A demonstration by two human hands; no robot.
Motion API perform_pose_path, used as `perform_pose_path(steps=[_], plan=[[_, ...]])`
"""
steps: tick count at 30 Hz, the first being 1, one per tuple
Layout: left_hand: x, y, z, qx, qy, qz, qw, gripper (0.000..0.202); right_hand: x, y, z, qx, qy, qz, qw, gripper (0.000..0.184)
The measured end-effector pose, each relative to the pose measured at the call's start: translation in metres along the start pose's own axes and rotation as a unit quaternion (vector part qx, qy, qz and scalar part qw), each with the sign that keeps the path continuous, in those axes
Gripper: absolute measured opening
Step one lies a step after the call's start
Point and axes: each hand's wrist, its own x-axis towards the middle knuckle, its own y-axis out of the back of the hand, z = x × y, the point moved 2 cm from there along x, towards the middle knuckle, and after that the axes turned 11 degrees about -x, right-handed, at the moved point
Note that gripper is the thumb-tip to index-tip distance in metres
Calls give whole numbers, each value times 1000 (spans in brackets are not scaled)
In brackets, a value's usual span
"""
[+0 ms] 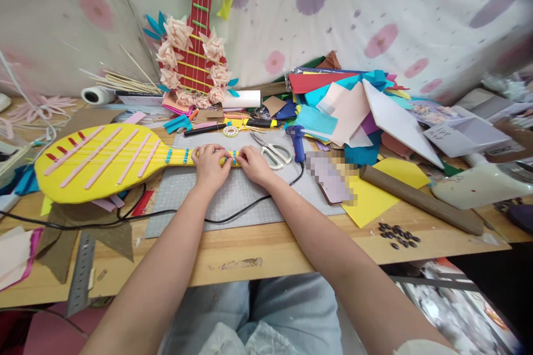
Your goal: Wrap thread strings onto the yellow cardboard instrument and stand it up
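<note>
Centre of frame: the left hand (211,166) curls its grip over the neck (177,157) of a yellow guitar (109,156); the right hand (255,165) touches its end, grip closure indeterminable.

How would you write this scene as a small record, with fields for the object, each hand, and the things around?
Object: yellow craft guitar, lying flat, pink strips on body, blue bars on neck
Left hand: on the neck, fingers bent; exact grip unclear
Right hand: at the neck's end, close to the left hand
Under the neck: grey cutting mat
Beyond right hand: white-handled scissors, blue glue gun
Background: red craft guitar, upright, with pale paper flowers
</note>
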Motion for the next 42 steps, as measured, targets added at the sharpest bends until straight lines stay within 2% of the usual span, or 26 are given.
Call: perform_pose_path(steps=[6, 15, 27, 34, 38, 42], plan=[[1, -1, 0, 0, 0, -9, 1000, 8, 0, -1, 0, 1, -26, -1, 1000, 11], [0, -1, 2, 20, -2, -28, 999, 9, -3, 0, -5, -34, -4, -14, 999, 16], [1, -3, 4, 10, 14, -16, 1000, 10, -1, -2, 0, 14, -26, 5, 1000, 21], [1, -3, 4, 7, 12, -17, 1000, 11, 1, -3, 1, 22, -37, -24, 999, 30], [1, -4, 2, 4, 17, -18, 1000, 10, 1, -4, 0, 23, -48, -16, 998, 28], [1, -6, 0, 2, 22, -14, 1000, 9, -1, -3, -1, 29, -45, -2, 999, 20]])
